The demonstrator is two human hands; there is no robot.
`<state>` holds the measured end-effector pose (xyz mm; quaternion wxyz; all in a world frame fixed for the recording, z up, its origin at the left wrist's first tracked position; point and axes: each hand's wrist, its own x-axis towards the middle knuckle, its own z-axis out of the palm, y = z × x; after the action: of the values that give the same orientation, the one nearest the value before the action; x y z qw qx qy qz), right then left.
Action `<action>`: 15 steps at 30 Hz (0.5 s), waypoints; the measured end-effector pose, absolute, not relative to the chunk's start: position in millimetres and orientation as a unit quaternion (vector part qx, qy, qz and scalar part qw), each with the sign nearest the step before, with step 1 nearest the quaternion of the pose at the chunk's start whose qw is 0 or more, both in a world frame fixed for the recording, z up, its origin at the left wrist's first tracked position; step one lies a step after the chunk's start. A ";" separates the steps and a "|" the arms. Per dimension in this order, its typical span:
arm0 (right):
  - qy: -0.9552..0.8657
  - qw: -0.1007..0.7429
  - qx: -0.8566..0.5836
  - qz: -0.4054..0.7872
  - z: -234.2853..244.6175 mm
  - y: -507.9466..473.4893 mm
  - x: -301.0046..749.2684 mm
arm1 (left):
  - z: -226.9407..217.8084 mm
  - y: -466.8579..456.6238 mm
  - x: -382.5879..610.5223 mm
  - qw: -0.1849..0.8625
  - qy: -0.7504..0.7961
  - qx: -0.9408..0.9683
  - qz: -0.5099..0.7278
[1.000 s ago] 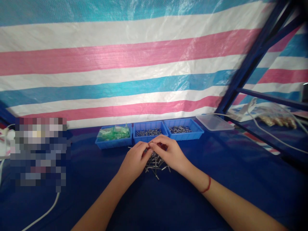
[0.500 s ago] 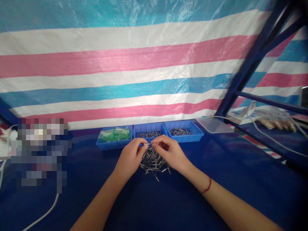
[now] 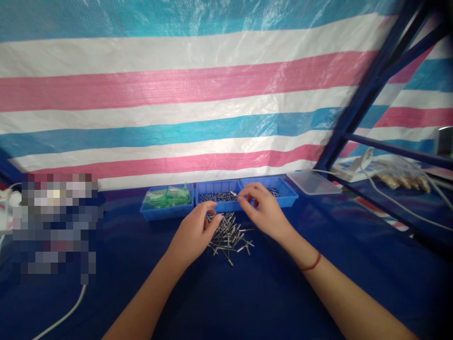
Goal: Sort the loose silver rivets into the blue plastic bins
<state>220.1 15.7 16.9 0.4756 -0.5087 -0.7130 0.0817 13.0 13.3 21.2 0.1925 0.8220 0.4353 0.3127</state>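
Observation:
A loose pile of blind rivets (image 3: 230, 236) lies on the blue tabletop, close to both hands. At its left edge is my left hand (image 3: 193, 231), thumb and forefinger apart and nothing visible between them. My right hand (image 3: 264, 210) is raised at the front of the bins, pinching a small silver blind rivet (image 3: 233, 193) at the fingertips. That rivet is over the middle blue bin (image 3: 226, 207), which contains more rivets. The right blue bin (image 3: 288, 200), partly covered by my right hand, also has rivets in it.
The left blue bin (image 3: 166, 215) holds green plastic packets (image 3: 170, 197). A clear plastic lid (image 3: 314, 183) lies right of the bins. Striped sheeting (image 3: 198, 94) hangs behind; a dark metal frame (image 3: 354, 108) and white cable (image 3: 396, 200) are on the right.
My hands have come apart. The right moved right and up toward the bins with a rivet, while the left stayed near the pile and its fingers opened.

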 end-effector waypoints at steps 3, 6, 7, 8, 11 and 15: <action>-0.665 0.443 -0.600 -0.051 17.5 25.7 253.1 | 21.0 12.1 11.7 0.151 0.426 0.855 0.253; -0.635 0.373 -0.664 -0.128 9.6 34.5 275.9 | 21.5 10.6 11.3 0.127 0.428 0.872 0.201; -0.633 0.355 -0.673 -0.142 6.4 36.5 279.1 | 21.7 10.2 11.2 0.121 0.428 0.876 0.187; -0.634 0.343 -0.677 -0.152 3.8 37.8 280.0 | 21.9 10.0 11.0 0.116 0.428 0.879 0.175; -0.651 0.340 -0.659 -0.160 0.9 37.4 272.0 | 22.0 10.8 9.9 0.094 0.417 0.893 0.141; -0.687 0.363 -0.615 -0.132 6.8 29.0 252.0 | 19.3 14.7 8.1 0.048 0.413 0.904 0.100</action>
<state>252.0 29.0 6.8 0.3629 -0.6152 -0.6873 -0.1319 8.1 14.7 19.3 0.0480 0.9040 0.4130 0.0995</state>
